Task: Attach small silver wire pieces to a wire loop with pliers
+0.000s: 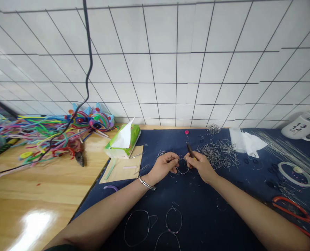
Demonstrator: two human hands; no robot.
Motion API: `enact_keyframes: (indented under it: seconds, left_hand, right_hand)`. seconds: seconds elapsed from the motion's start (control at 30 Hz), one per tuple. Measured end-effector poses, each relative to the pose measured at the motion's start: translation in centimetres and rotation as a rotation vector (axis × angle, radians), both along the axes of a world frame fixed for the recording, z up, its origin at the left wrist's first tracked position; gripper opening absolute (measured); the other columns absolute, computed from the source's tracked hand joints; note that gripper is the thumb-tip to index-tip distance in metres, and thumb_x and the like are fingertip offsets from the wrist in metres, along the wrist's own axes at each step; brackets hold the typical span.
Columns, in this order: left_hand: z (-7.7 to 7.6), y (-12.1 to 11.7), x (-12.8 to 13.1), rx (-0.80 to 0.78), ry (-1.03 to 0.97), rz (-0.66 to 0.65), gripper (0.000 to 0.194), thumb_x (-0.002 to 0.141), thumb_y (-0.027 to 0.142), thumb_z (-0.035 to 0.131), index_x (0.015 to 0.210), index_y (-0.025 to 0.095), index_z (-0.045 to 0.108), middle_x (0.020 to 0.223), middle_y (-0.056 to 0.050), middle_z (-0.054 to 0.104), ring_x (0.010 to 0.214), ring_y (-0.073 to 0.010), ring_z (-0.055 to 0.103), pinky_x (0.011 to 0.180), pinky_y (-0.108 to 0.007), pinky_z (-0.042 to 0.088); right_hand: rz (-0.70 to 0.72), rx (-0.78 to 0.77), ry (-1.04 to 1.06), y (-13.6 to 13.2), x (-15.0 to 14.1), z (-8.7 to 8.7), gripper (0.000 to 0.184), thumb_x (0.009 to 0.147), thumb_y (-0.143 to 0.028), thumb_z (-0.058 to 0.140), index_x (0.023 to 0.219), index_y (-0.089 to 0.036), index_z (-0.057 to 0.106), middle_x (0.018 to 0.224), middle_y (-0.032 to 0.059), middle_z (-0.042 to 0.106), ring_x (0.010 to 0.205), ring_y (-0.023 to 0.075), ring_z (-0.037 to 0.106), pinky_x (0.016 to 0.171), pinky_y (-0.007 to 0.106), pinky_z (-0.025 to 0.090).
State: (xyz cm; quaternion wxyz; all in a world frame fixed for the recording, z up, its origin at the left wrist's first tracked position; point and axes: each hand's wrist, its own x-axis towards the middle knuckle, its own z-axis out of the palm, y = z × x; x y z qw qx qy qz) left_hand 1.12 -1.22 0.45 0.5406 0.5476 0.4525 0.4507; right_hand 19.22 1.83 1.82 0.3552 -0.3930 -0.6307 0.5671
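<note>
My left hand [167,164], with a silver bangle at its wrist, pinches one side of a small wire loop [182,171]. Opposite it, my right hand [200,165] has its fingers closed round a pair of pliers [189,150], whose dark jaws point up and away. The thumb and fingertips of that hand also meet the wire. Both hands are close together above the dark blue cloth [194,212]. Nearer to me lie bent wire rings with small pink beads, one a round ring [174,218], another a larger ring [137,228]. The exact grip on the wire is too small to make out.
A tangled heap of wire pieces [218,153] sits right of my hands. Left are a green tissue pack [123,141] and colourful pipe cleaners [45,132]. Far right are straight wires [278,148], a white mug [301,127] and red-orange handles [291,208]. A black cable [88,69] hangs down.
</note>
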Motion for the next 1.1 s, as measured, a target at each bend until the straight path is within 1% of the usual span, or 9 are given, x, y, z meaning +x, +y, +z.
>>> enact_keyframes:
  seconds: [0.13, 0.33, 0.43, 0.6, 0.7, 0.8, 0.93, 1.0, 1.1]
  left_hand:
    - [0.1, -0.1, 0.1, -0.015, -0.029, -0.005, 0.018, 0.08, 0.03, 0.051, 0.088, 0.014, 0.051, 0.069, 0.0, 0.058, 0.048, -0.0073, 0.056, 0.047, -0.018, 0.044]
    - [-0.3, -0.2, 0.2, -0.005, -0.055, 0.037, 0.016, 0.082, 0.03, 0.046, 0.086, 0.015, 0.048, 0.07, 0.0, 0.057, 0.049, -0.0082, 0.057, 0.046, -0.019, 0.043]
    - [-0.3, -0.1, 0.1, -0.015, -0.054, 0.018, 0.015, 0.082, 0.029, 0.046, 0.088, 0.016, 0.047, 0.07, 0.0, 0.057, 0.048, -0.008, 0.057, 0.047, -0.019, 0.043]
    - [0.5, -0.1, -0.1, 0.002, 0.049, -0.002, 0.022, 0.08, 0.029, 0.049, 0.099, 0.017, 0.048, 0.07, 0.001, 0.057, 0.051, -0.0083, 0.056, 0.049, -0.019, 0.043]
    - [1.2, -0.2, -0.2, 0.059, 0.117, 0.007, 0.021, 0.079, 0.032, 0.051, 0.093, 0.016, 0.053, 0.071, 0.0, 0.057, 0.058, -0.0088, 0.055, 0.051, -0.019, 0.041]
    - [1.6, -0.2, -0.1, 0.103, 0.13, 0.009, 0.021, 0.077, 0.034, 0.054, 0.085, 0.015, 0.056, 0.069, 0.0, 0.056, 0.06, -0.0084, 0.051, 0.052, -0.018, 0.04]
    - [1.6, -0.2, -0.2, 0.092, 0.085, -0.075, 0.023, 0.077, 0.033, 0.055, 0.091, 0.014, 0.057, 0.072, -0.001, 0.056, 0.058, -0.0083, 0.051, 0.052, -0.02, 0.041]
    - [1.4, -0.1, -0.3, 0.092, 0.099, -0.098, 0.023, 0.077, 0.034, 0.054, 0.087, 0.014, 0.058, 0.072, -0.001, 0.055, 0.056, -0.0082, 0.05, 0.052, -0.021, 0.042]
    - [1.4, -0.1, -0.4, 0.118, 0.161, -0.095, 0.022, 0.078, 0.035, 0.052, 0.079, 0.013, 0.058, 0.065, 0.0, 0.053, 0.055, -0.0083, 0.05, 0.052, -0.021, 0.041]
  right_hand:
    - [-0.062, 0.087, -0.07, 0.0, 0.0, -0.3, 0.024, 0.079, -0.041, 0.047, 0.081, -0.018, 0.053, 0.062, -0.0025, 0.049, 0.058, 0.0104, 0.046, 0.059, 0.024, 0.039]
    - [-0.098, 0.177, -0.215, -0.2, 0.1, -0.2, 0.023, 0.08, -0.039, 0.045, 0.079, -0.018, 0.053, 0.062, -0.0028, 0.05, 0.058, 0.0106, 0.046, 0.058, 0.023, 0.037]
    - [-0.107, 0.209, -0.249, -0.2, 0.1, 0.0, 0.021, 0.08, -0.038, 0.045, 0.078, -0.019, 0.053, 0.063, -0.0032, 0.05, 0.059, 0.0103, 0.046, 0.059, 0.023, 0.036]
    - [-0.075, 0.203, -0.233, -0.2, 0.0, 0.0, 0.021, 0.08, -0.037, 0.044, 0.078, -0.018, 0.053, 0.062, -0.0036, 0.05, 0.058, 0.0097, 0.045, 0.057, 0.022, 0.035]
    - [-0.038, 0.203, -0.229, -0.4, -0.2, 0.1, 0.02, 0.08, -0.036, 0.045, 0.078, -0.018, 0.053, 0.061, -0.0038, 0.049, 0.057, 0.0095, 0.044, 0.056, 0.022, 0.035]
    - [0.019, 0.209, -0.231, -0.5, -0.3, 0.3, 0.019, 0.08, -0.035, 0.045, 0.078, -0.018, 0.052, 0.061, -0.0039, 0.048, 0.056, 0.0093, 0.043, 0.056, 0.022, 0.035]
    - [0.064, 0.216, -0.221, -0.7, -0.3, 0.5, 0.019, 0.08, -0.035, 0.045, 0.077, -0.018, 0.052, 0.062, -0.0039, 0.048, 0.056, 0.009, 0.042, 0.056, 0.021, 0.034]
    - [0.059, 0.225, -0.228, -0.7, -0.3, 0.5, 0.019, 0.08, -0.035, 0.044, 0.077, -0.018, 0.052, 0.062, -0.0038, 0.049, 0.057, 0.0091, 0.042, 0.056, 0.021, 0.034]
    - [0.043, 0.251, -0.25, -0.7, -0.4, 0.3, 0.019, 0.079, -0.035, 0.045, 0.076, -0.018, 0.053, 0.063, -0.0039, 0.049, 0.057, 0.009, 0.042, 0.056, 0.021, 0.034]
